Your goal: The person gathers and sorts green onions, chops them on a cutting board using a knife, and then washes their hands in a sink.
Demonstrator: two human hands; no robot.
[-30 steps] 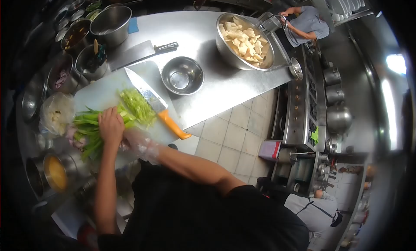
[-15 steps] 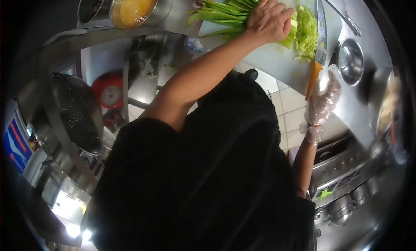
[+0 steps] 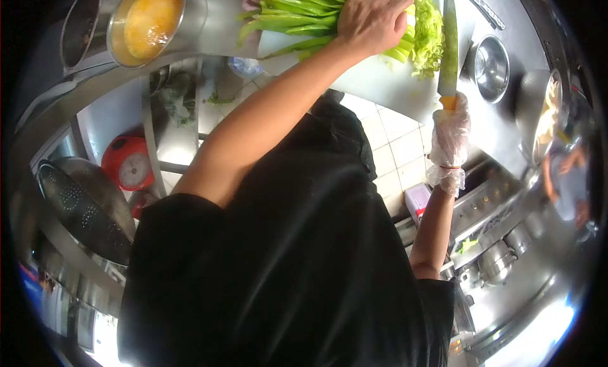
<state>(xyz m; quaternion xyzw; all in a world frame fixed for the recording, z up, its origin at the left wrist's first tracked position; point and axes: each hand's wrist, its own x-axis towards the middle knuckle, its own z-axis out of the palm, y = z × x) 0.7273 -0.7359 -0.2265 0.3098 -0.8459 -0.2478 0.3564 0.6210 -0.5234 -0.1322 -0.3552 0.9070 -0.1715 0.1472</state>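
Observation:
My left hand (image 3: pixel 373 21) is bare and lies over a bunch of long green stalks (image 3: pixel 301 18) on the white cutting board (image 3: pixel 380 82), its fingers wrapped over them. To the right of the stalks is a heap of chopped light-green pieces (image 3: pixel 427 40). My right hand (image 3: pixel 451 129), in a clear plastic glove, is closed round the orange handle of a knife (image 3: pixel 448 56). The blade points away from me, upright in view beside the heap, with green bits on it.
An empty steel bowl (image 3: pixel 491 69) stands right of the board, with a large bowl of pale pieces (image 3: pixel 546 116) beyond. At left is a pot of yellow-orange liquid (image 3: pixel 149 25). Below are a red scale (image 3: pixel 128 164) and a colander (image 3: pixel 82 202). A person (image 3: pixel 567 183) stands far right.
The view has swung downward and to the left. My right hand has left the stalks and closed on the knife handle. My left hand stays on the stalks.

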